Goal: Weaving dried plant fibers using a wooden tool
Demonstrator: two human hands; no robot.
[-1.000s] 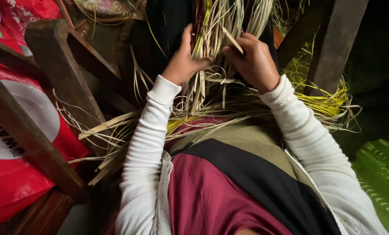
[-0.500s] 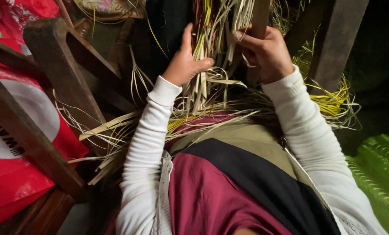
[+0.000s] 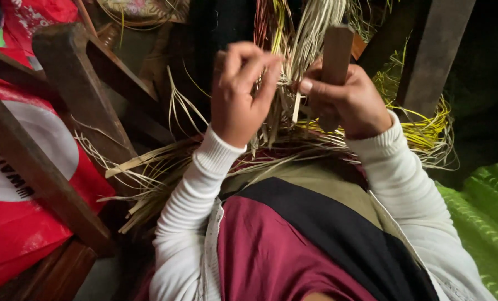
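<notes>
Straw strips (image 3: pixel 293 72) look light, pliant, brittle; left hand (image 3: pixel 238 95) pinches strands near the weave, right hand (image 3: pixel 346 97) clasps a wooden stick (image 3: pixel 336 50)

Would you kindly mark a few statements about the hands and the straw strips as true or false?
1. The right hand grips a flat wooden stick. True.
2. The left hand lies flat on the red sack. False: it is raised, fingers pinching pale straw strips.
3. Both sleeves are white. True.
4. The red sack lies on the person's right. False: it lies on the left, behind dark wooden beams.
</notes>
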